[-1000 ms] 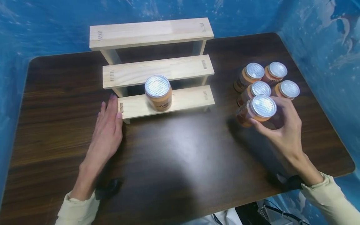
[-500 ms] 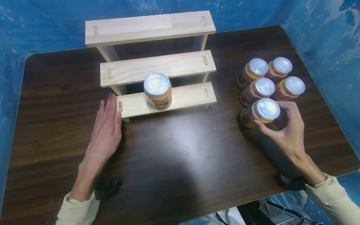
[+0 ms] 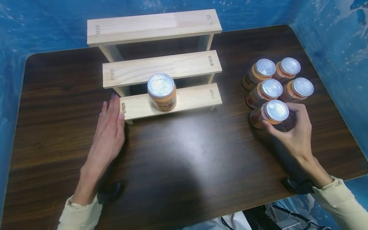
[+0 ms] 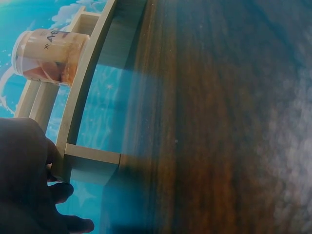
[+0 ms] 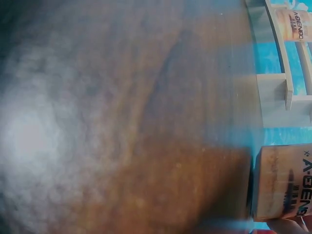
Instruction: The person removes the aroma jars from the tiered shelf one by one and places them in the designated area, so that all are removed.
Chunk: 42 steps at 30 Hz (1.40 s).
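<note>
My right hand [image 3: 297,135] grips a jar [image 3: 268,115] with a silvery lid and orange-brown contents, thumb on the near side. In the right wrist view dark lettering shows on this jar [image 5: 285,183], its base at or very close to the tabletop. My left hand [image 3: 106,135] lies with fingers extended against the left end of a three-step wooden shelf [image 3: 198,97]. On the lowest step a similar jar [image 3: 162,92] stands upright, left of the middle. In the left wrist view the fingers [image 4: 61,192] touch the end of a shelf board.
Several matching jars stand close together just beyond the held one, among them a front-left jar [image 3: 263,94] and a right-hand jar [image 3: 296,91]. The dark wooden table [image 3: 172,169] ends near blue patterned sheeting [image 3: 336,57] at the back and right side.
My right hand has brought the gripped jar down and slightly rightward, closer to the grouped jars. The left hand stays against the shelf. The head view has shifted a little.
</note>
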Available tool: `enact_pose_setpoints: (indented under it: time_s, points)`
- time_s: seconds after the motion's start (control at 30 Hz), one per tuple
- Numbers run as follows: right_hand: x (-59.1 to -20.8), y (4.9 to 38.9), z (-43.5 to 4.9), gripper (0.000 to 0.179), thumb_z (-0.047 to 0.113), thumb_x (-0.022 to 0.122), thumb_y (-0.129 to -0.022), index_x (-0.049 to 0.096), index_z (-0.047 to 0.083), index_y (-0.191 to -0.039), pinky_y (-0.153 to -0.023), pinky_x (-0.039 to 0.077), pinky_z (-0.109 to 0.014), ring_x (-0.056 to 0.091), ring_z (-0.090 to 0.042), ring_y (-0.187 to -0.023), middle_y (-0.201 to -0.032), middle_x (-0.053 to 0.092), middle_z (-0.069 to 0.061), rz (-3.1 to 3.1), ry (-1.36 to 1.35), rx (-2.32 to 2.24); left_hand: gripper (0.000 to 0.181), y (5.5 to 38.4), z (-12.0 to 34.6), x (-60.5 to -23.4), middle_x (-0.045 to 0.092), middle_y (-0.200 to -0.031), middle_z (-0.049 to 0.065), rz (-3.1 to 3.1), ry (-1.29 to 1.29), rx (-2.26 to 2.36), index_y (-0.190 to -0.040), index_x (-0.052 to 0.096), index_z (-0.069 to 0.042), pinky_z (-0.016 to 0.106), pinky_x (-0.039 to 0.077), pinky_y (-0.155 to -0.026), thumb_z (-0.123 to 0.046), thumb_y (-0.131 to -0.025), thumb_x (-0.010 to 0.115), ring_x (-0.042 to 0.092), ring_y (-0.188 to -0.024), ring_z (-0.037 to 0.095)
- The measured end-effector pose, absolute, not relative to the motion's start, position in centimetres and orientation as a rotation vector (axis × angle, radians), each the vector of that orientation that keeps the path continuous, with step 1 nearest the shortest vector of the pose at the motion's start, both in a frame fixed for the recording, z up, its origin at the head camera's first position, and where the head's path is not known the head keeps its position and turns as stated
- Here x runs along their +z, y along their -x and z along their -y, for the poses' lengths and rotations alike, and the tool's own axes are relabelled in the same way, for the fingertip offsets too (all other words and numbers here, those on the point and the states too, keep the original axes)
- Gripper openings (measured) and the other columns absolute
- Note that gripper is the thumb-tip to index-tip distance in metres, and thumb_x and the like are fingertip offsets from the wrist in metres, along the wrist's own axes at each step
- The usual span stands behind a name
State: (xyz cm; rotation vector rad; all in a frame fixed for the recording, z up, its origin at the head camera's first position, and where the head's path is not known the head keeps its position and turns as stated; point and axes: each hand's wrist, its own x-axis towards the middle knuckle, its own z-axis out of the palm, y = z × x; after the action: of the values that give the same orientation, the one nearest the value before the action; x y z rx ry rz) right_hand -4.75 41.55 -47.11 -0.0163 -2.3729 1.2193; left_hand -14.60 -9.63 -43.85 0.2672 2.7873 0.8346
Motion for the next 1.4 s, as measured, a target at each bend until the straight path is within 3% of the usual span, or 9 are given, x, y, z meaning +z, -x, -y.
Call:
enact_pose_setpoints:
  time_s: [0.37, 0.47, 0.6, 0.7, 0.83, 0.93, 1.0, 1.27, 1.4]
  points:
    - [-46.9, 4.4, -41.8, 0.074, -0.015, 0.085, -0.074, 0.054, -0.014, -0.142, -0.103, 0.05, -0.007, 0.062, -0.004, -0.127, -0.136, 0.058, 0.017, 2.424, 0.085, 1.265, 0.065, 14.6, 9.6, -43.8, -0.006, -0.185, 0.009, -2.789, -0.265, 0.824, -0.177, -0.003, -0.013, 0.068, -0.001, -0.135, -0.036, -0.121, 0.019, -0.008, -0.17, 0.042]
    - [-46.6, 4.6, -41.5, 0.081, -0.016, 0.086, -0.076, 0.054, -0.005, -0.149, -0.1, 0.05, -0.005, 0.061, -0.003, -0.127, -0.139, 0.057, 0.016, 2.464, 0.115, 1.306, 0.064, 14.2, 10.1, -43.5, -0.004, -0.185, 0.009, -2.803, -0.253, 0.827, -0.177, -0.002, -0.012, 0.068, 0.0, -0.135, -0.035, -0.121, 0.02, -0.007, -0.17, 0.043]
    - [-45.8, 4.9, -40.7, 0.095, -0.014, 0.088, -0.077, 0.048, 0.011, -0.159, -0.109, 0.049, -0.01, 0.058, -0.009, -0.137, -0.151, 0.05, 0.012, 2.467, 0.155, 1.364, 0.065, 13.7, 10.8, -43.3, -0.001, -0.185, 0.012, -2.821, -0.241, 0.836, -0.177, 0.001, -0.011, 0.069, 0.001, -0.135, -0.036, -0.121, 0.021, -0.005, -0.17, 0.044]
    - [-44.3, 4.7, -40.1, 0.098, -0.015, 0.086, -0.078, 0.044, 0.01, -0.162, -0.126, 0.041, -0.023, 0.051, -0.019, -0.147, -0.158, 0.041, 0.004, 2.396, 0.106, 1.387, 0.065, 13.6, 10.7, -43.4, 0.003, -0.185, 0.015, -2.84, -0.261, 0.846, -0.177, 0.005, -0.009, 0.07, 0.003, -0.135, -0.036, -0.122, 0.024, -0.002, -0.17, 0.046]
    - [-41.1, 4.7, -38.5, 0.087, 0.018, 0.093, -0.089, 0.045, -0.001, -0.159, -0.134, 0.033, -0.036, 0.044, -0.024, -0.151, -0.16, 0.039, -0.001, 2.311, -0.056, 1.34, 0.064, 13.9, 10.0, -43.3, 0.008, -0.185, 0.015, -2.855, -0.297, 0.834, -0.177, 0.008, -0.008, 0.07, 0.005, -0.135, -0.034, -0.122, 0.026, 0.001, -0.17, 0.045]
    - [-39.2, 5.5, -36.6, 0.103, 0.054, 0.092, -0.086, 0.047, -0.007, -0.155, -0.132, 0.037, -0.035, 0.045, -0.024, -0.15, -0.162, 0.043, -0.003, 2.291, -0.194, 1.338, 0.064, 14.1, 9.5, -43.1, 0.007, -0.185, 0.013, -2.841, -0.29, 0.804, -0.177, 0.007, -0.009, 0.068, 0.006, -0.136, -0.034, -0.122, 0.025, 0.0, -0.171, 0.043]
    - [-38.6, 6.1, -35.0, 0.111, 0.061, 0.091, -0.082, 0.047, -0.007, -0.156, -0.129, 0.04, -0.033, 0.048, -0.025, -0.15, -0.163, 0.046, -0.007, 2.303, -0.273, 1.37, 0.064, 14.2, 9.4, -43.2, 0.007, -0.185, 0.013, -2.837, -0.288, 0.791, -0.177, 0.007, -0.009, 0.068, 0.006, -0.136, -0.034, -0.122, 0.024, 0.0, -0.171, 0.043]
    - [-39.1, 9.6, -28.1, 0.098, -0.007, 0.095, -0.079, 0.045, 0.003, -0.163, -0.129, 0.041, -0.034, 0.05, -0.026, -0.154, -0.165, 0.049, -0.014, 2.369, -0.544, 1.626, 0.064, 14.3, 9.4, -43.2, 0.008, -0.186, 0.012, -2.838, -0.281, 0.776, -0.177, 0.008, -0.009, 0.068, 0.007, -0.136, -0.032, -0.121, 0.027, 0.001, -0.171, 0.043]
    - [-39.5, 11.3, -24.9, 0.095, -0.009, 0.093, -0.08, 0.046, 0.004, -0.163, -0.128, 0.043, -0.037, 0.052, -0.028, -0.152, -0.163, 0.048, -0.014, 2.331, -0.607, 1.757, 0.065, 14.2, 9.8, -42.8, 0.007, -0.186, 0.01, -2.838, -0.255, 0.762, -0.178, 0.007, -0.01, 0.067, 0.007, -0.136, -0.033, -0.121, 0.028, 0.0, -0.171, 0.042]
